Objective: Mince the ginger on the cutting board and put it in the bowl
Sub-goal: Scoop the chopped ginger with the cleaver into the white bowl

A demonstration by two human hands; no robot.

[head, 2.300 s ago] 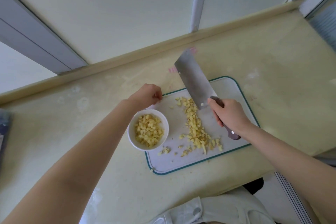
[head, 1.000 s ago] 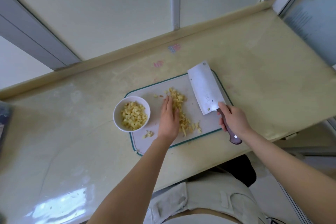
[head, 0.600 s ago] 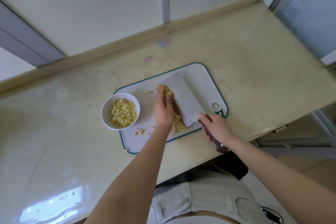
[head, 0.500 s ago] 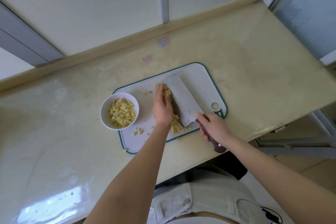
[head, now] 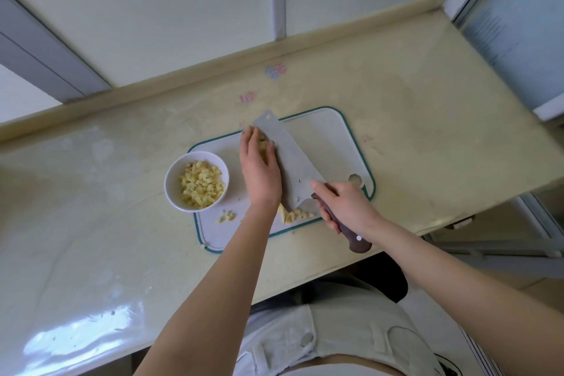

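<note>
On the pale surface point(head: 427, 119), the white cutting board point(head: 329, 137) with its green rim lies at an angle, and both hands are right over it. The right hand point(head: 345, 207) has its grip clamped round the dark handle point(head: 351, 238) of the cleaver point(head: 293, 162), index finger stretched up onto the flat of the blade. The blade is tipped low across the board, its far corner poking just past the board's far edge.

The left hand point(head: 259, 171) has its grip apart: fingers straight and close together, hand laid against the pile just beside the blade. The ginger point(head: 290, 216) is squeezed between hand and steel. Yellow bits peek out by the fingertips, and more spill out below the wrist near the board's near edge. A small clump point(head: 226, 217) lies loose on the board, apart from the pile, near the bowl.

The white bowl point(head: 171, 183) stands at the board's left edge, already holding a good heap of minced ginger.
</note>
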